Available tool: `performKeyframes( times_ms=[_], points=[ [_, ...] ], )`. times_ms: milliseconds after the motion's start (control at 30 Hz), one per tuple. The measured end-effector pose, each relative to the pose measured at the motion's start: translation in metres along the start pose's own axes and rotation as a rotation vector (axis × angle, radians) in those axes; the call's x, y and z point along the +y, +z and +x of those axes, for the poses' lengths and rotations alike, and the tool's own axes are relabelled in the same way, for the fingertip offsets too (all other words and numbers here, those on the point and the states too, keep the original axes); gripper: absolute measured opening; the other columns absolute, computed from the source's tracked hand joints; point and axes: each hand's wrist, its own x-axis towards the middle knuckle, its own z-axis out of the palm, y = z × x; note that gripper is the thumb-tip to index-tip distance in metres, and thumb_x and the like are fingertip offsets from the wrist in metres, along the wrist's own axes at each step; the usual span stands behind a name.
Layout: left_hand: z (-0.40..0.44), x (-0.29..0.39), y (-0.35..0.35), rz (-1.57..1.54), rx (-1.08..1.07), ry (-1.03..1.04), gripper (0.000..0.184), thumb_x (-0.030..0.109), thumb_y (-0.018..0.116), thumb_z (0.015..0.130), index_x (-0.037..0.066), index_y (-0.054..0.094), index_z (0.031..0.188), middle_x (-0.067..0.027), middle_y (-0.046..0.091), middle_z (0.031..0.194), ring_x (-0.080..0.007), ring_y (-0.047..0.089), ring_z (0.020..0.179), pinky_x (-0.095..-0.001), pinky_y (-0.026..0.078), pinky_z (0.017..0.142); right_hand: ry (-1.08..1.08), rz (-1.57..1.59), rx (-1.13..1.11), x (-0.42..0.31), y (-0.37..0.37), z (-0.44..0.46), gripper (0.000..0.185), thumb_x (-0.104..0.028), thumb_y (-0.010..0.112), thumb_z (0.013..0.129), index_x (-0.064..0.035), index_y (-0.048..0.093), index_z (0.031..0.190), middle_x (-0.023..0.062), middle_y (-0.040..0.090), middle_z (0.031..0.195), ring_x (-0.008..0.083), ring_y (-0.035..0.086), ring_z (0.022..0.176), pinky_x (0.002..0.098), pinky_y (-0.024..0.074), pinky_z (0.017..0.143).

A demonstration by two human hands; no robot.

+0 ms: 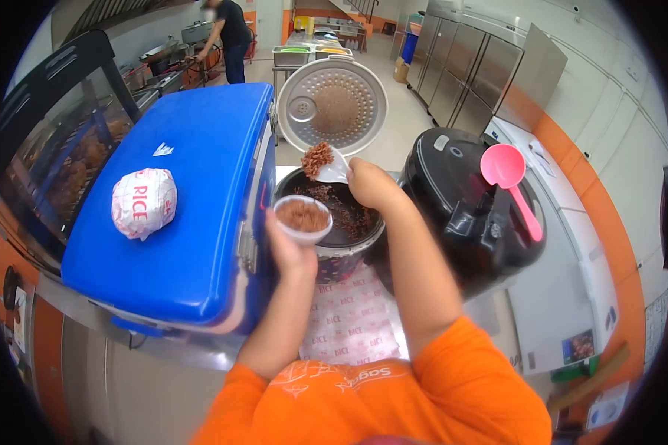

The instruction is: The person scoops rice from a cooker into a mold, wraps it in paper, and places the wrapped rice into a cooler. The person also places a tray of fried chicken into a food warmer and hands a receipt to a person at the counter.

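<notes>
My left hand point(292, 251) holds a small white bowl point(303, 220) of reddish-brown rice at the near left edge of an open rice cooker point(332, 199). In my right hand point(368, 183) is a white scoop point(334, 169), heaped with the same rice point(318, 160), raised over the far part of the pot. More brown rice clings inside the dark pot. The cooker's round perforated lid point(332, 105) stands upright behind it. Printed wrapping paper point(351, 319) lies in front of the cooker, near my body.
On the left, a blue cooler box point(193, 163) carries a wrapped rice packet point(144, 204). A closed black cooker point(460, 200) with a pink scoop point(506, 169) on top stands at right. A person point(234, 37) stands at the back left; steel fridges point(460, 67) line the right.
</notes>
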Motion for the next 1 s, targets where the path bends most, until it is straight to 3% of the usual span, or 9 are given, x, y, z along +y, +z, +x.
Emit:
performKeyframes(
  times_ms=[67,133,233,333,400,433,533,800,1000],
  points=[
    [0.03,-0.015,0.011,-0.039,0.067,0.038,0.045,0.041,0.042,0.092,0.003,0.046,0.116,-0.0112,0.054,0.112,-0.0243,0.051,0.107,-0.0401,0.041,0.092,0.131,-0.108,0.159,-0.017,-0.013,-0.017,0.022,-0.011,0.047,0.081,0.0011,0.054,0.098,0.0213,0.062,0.093,0.0351,0.061,0.089,0.0457,0.0466,0.077],
    [0.053,-0.028,0.022,-0.023,0.028,0.066,0.048,0.043,0.044,0.09,0.002,0.044,0.117,-0.0134,0.053,0.111,-0.0259,0.053,0.103,-0.0394,0.045,0.086,0.037,-0.456,0.334,-0.029,-0.007,-0.031,0.021,-0.015,0.05,0.08,-0.0028,0.054,0.096,0.0141,0.06,0.082,0.026,0.065,0.081,0.0423,0.0465,0.064],
    [0.08,-0.04,0.023,-0.032,-0.056,-0.088,0.053,0.046,0.045,0.088,0.003,0.044,0.118,-0.0137,0.054,0.112,-0.0282,0.054,0.103,-0.0424,0.045,0.087,-0.185,-0.749,0.465,-0.019,0.025,-0.038,0.023,-0.015,0.045,0.083,-0.0036,0.054,0.1,0.0131,0.06,0.086,0.0271,0.064,0.074,0.0432,0.0463,0.062],
    [0.07,-0.036,0.032,-0.021,-0.032,-0.116,0.055,0.05,0.043,0.087,0.005,0.044,0.119,-0.0139,0.053,0.115,-0.0297,0.053,0.106,-0.0455,0.043,0.089,-0.162,-0.653,0.444,-0.011,0.017,-0.046,0.033,-0.012,0.047,0.082,-0.0019,0.049,0.113,0.0125,0.059,0.087,0.0294,0.064,0.073,0.0446,0.0468,0.063],
    [0.061,-0.033,0.037,-0.027,-0.02,-0.169,0.056,0.052,0.04,0.087,0.006,0.045,0.12,-0.0136,0.053,0.118,-0.0304,0.053,0.108,-0.0473,0.042,0.092,0.056,-0.226,0.319,-0.011,-0.014,-0.058,0.041,-0.009,0.046,0.082,-0.0026,0.042,0.123,0.0156,0.059,0.092,0.0345,0.062,0.074,0.0444,0.0473,0.068],
    [0.057,-0.033,0.038,-0.039,-0.01,-0.166,0.059,0.053,0.037,0.087,0.005,0.044,0.121,-0.0153,0.052,0.119,-0.0324,0.051,0.11,-0.0503,0.041,0.092,0.013,0.005,0.464,0.004,-0.006,-0.056,0.039,-0.011,0.044,0.087,-0.0066,0.038,0.125,0.0201,0.06,0.092,0.0394,0.06,0.078,0.0429,0.0468,0.072],
    [0.058,-0.038,0.031,-0.048,-0.021,-0.156,0.061,0.054,0.035,0.087,0.005,0.045,0.12,-0.0167,0.051,0.119,-0.0339,0.049,0.112,-0.0526,0.04,0.092,0.02,0.414,0.374,0.002,-0.007,-0.062,0.03,-0.013,0.046,0.089,-0.001,0.043,0.116,0.026,0.059,0.092,0.0425,0.058,0.085,0.0474,0.0445,0.074],
    [0.053,-0.035,0.026,0.077,-0.139,-0.128,0.053,0.049,0.035,0.088,0.005,0.051,0.113,-0.0136,0.055,0.115,-0.0305,0.051,0.11,-0.0497,0.04,0.092,-0.121,-0.073,0.096,-0.004,0.008,-0.064,0.017,-0.016,0.045,0.088,-0.0025,0.054,0.093,0.0216,0.061,0.083,0.0381,0.06,0.078,0.0462,0.0479,0.066],
    [0.047,-0.023,0.034,0.011,-0.121,-0.187,0.052,0.045,0.031,0.091,0.004,0.053,0.111,-0.0124,0.059,0.108,-0.0281,0.055,0.103,-0.043,0.044,0.089,-0.143,0.181,0.231,-0.007,-0.009,-0.07,0.015,-0.014,0.047,0.085,-0.0028,0.056,0.09,0.0217,0.062,0.083,0.037,0.062,0.081,0.0457,0.048,0.069]
  ],
)
